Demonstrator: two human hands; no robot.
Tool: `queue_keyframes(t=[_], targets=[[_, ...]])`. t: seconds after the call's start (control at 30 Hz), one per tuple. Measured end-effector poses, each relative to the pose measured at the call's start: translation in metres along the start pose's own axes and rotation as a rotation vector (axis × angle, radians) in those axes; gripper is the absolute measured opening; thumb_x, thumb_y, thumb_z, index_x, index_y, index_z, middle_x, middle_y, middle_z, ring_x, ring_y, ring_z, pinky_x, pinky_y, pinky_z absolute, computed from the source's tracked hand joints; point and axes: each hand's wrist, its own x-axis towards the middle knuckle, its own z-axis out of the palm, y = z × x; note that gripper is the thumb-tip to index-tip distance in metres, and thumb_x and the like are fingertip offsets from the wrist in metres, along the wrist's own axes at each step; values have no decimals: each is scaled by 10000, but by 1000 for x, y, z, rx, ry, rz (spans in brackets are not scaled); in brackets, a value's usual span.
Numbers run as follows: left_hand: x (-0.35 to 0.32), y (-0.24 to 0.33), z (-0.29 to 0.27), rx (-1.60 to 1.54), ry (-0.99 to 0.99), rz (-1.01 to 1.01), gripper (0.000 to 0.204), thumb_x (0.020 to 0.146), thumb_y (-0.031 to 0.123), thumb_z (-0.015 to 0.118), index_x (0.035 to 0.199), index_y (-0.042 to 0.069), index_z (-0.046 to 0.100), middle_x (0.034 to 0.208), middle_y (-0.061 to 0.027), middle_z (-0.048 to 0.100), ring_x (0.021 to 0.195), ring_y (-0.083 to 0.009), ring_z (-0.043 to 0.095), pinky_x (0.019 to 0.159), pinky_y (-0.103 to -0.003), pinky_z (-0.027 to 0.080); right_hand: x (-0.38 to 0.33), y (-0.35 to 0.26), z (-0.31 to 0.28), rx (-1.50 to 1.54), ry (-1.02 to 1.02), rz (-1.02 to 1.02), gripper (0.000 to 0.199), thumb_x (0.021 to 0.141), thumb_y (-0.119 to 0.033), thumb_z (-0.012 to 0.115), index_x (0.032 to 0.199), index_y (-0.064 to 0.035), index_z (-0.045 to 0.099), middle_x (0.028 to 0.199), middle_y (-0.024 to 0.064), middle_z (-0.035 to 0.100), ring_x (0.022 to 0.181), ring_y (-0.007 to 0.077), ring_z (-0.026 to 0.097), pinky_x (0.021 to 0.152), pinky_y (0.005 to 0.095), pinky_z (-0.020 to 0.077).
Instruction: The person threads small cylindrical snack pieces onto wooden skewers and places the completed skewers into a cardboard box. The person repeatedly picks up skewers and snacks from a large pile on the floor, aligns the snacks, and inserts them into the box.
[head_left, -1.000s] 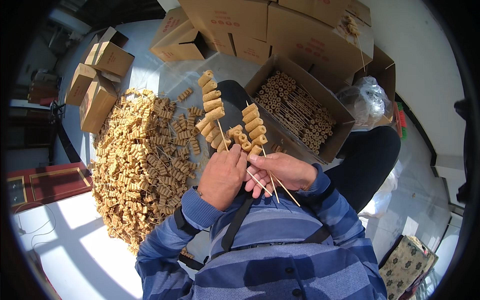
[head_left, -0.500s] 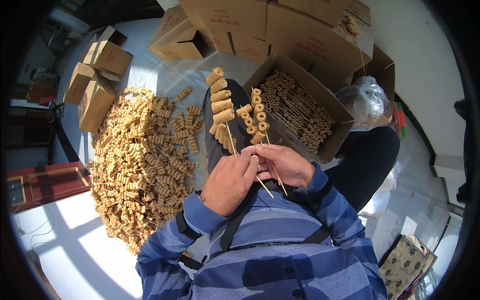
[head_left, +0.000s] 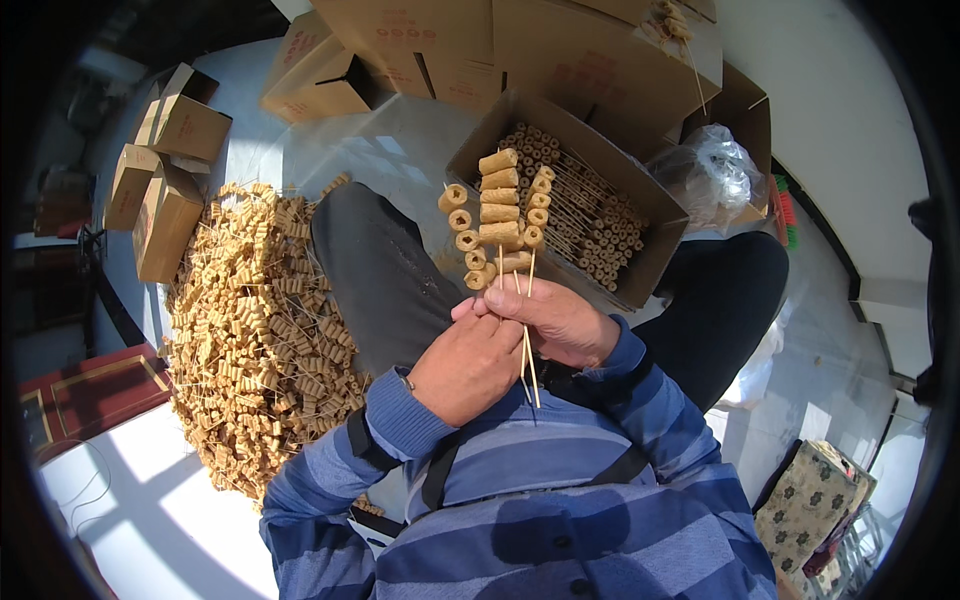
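Above my lap I hold several wooden skewers threaded with tan, hollow rolls (head_left: 499, 196). My right hand (head_left: 565, 322) is closed round the sticks, its thumb lying across them just below the rolls. Pressed against it, my left hand (head_left: 466, 368) has its fingers closed at the same sticks; its fingertips are partly hidden. The rolls fan out above my hands in about three rows, and the bare stick ends (head_left: 529, 375) stick out below toward my belly. Just beyond the bunch stands an open cardboard box (head_left: 655, 190) with similar skewers laid in rows.
A large heap of loose skewers (head_left: 255, 340) covers the floor at my left. Closed cartons (head_left: 600, 65) line the far side, and more cartons (head_left: 170, 220) stand far left. Beside the open box lies clear plastic wrapping (head_left: 715, 170). A floral-patterned item (head_left: 805, 510) sits at lower right.
The held skewers have been drawn together into one bunch and shifted toward the box, now more upright. My left hand has moved closer against my right. The view has shifted slightly.
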Motion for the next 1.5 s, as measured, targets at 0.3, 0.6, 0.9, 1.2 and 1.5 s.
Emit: queue_keyframes(t=[0.3, 0.6, 0.9, 1.2, 1.5], targets=[[-7, 6, 1, -150, -171, 80, 221, 876, 131, 603, 1073, 36, 635, 1224, -131, 596, 1024, -259, 611, 880, -364, 522, -56, -82, -34, -86, 512, -556, 335, 1113, -355, 441, 1190, -59, 577, 660, -24, 440, 624, 131, 541, 791, 346, 573], [61, -152, 189, -73, -689, -207, 408, 797, 101, 706, 1193, 33, 637, 1170, -198, 656, 1116, -376, 647, 935, -473, 543, -67, -107, -67, -13, 686, -610, 320, 1134, -331, 377, 1244, -80, 542, 636, -57, 355, 484, 49, 357, 586, 250, 495], [112, -168, 382, -170, -920, -359, 377, 848, 127, 669, 1214, 41, 633, 1181, -200, 659, 1135, -374, 645, 963, -471, 528, -63, -98, -114, -7, 862, 31, 405, 1132, -351, 358, 1085, -25, 595, 575, -30, 356, 416, 75, 295, 504, 282, 506], [102, -160, 414, -228, -1062, -465, 351, 900, 153, 632, 1235, 49, 630, 1192, -202, 663, 1153, -371, 644, 991, -469, 513, -34, -93, -128, -121, 893, 266, 377, 1126, -342, 396, 1046, -30, 593, 575, -26, 380, 434, 74, 346, 550, 282, 526], [90, -127, 227, -257, -877, -185, 369, 869, 147, 684, 1220, 54, 618, 1158, -188, 671, 1123, -370, 661, 954, -468, 523, -42, -73, -118, -197, 756, 92, 364, 1132, -327, 369, 1074, -21, 558, 992, 139, 696, 931, 229, 706, 871, 349, 585]])
